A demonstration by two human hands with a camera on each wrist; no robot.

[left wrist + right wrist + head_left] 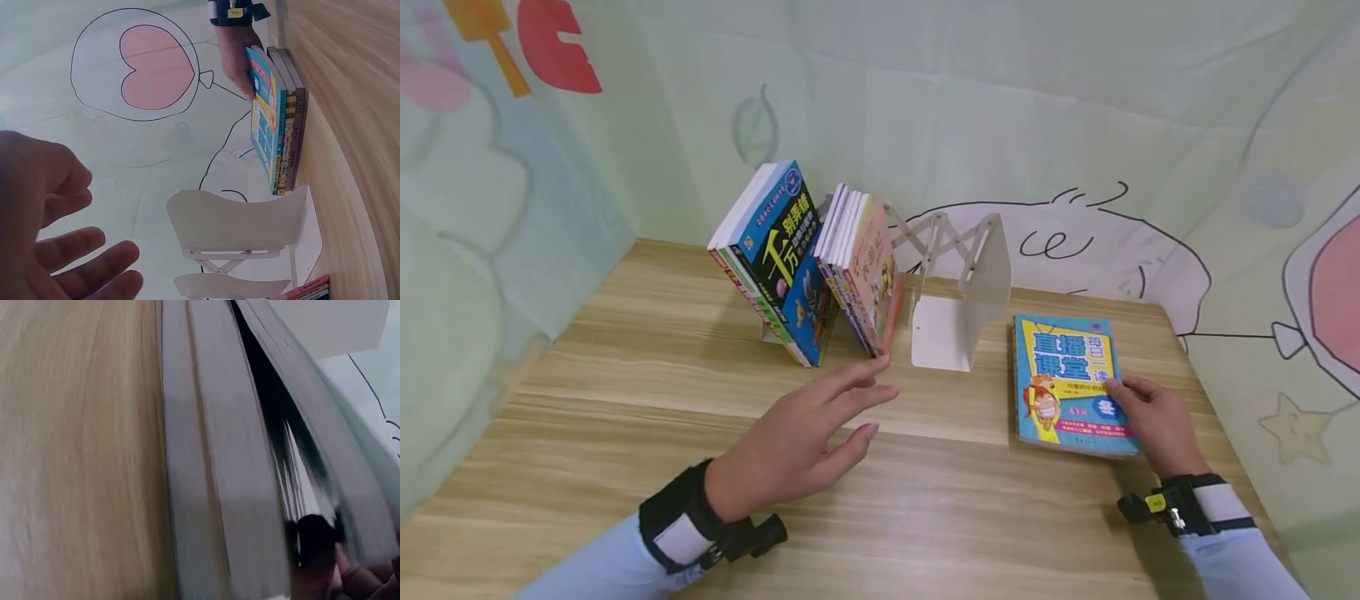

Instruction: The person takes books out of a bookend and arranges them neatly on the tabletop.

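At the table's right lies a small stack of books, its top one a blue and yellow book with a cartoon child on the cover. My right hand pinches that book by its right edge, thumb on the cover. In the right wrist view, a dark gap shows between this tilted book and the two lower books, with fingertips in the gap. My left hand, fingers spread and holding nothing, hovers in front of the upright books; its index fingertip overlaps their lower edge in the head view.
A white folding bookend rack stands at the back, with unfilled slots on its right side. Thick books lean in its left part, beside several thin books. A printed curtain hangs behind the wooden table.
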